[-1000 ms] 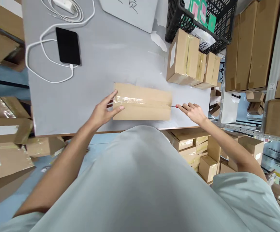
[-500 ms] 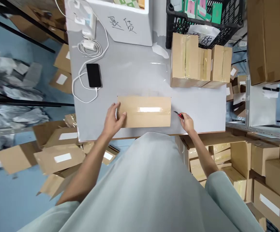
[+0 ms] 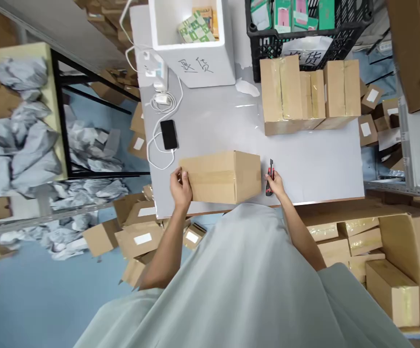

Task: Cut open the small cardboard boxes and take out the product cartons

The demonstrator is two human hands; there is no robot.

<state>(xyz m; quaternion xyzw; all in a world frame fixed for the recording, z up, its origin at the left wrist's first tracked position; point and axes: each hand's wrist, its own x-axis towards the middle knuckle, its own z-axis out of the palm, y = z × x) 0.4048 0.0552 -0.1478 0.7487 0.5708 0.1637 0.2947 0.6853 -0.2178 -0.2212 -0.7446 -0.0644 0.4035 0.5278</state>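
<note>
Box [image 3: 217, 178] has turned, baring its right end, left hand [image 3: 181, 189] gripping the other, right hand [image 3: 276, 184] clasping the cutter [image 3: 270, 170].

A dark-screened phone [image 3: 169, 134] lies near the left edge of the worktop [image 3: 314, 164], a white cable [image 3: 172, 152] plugged into its near end. Farther along that edge sits a white power strip [image 3: 162, 75]. Beside it, away from the near edge, a white foam box [image 3: 204, 70] with handwritten characters holds small packages [image 3: 196, 28]. Toward the right edge, three taped cartons [image 3: 281, 89] stand before a black crate [image 3: 345, 46] of green boxes [image 3: 282, 15]. Grey bags [image 3: 37, 150] lie past the left edge; labelled cartons [image 3: 137, 236] lie below the near left corner.
</note>
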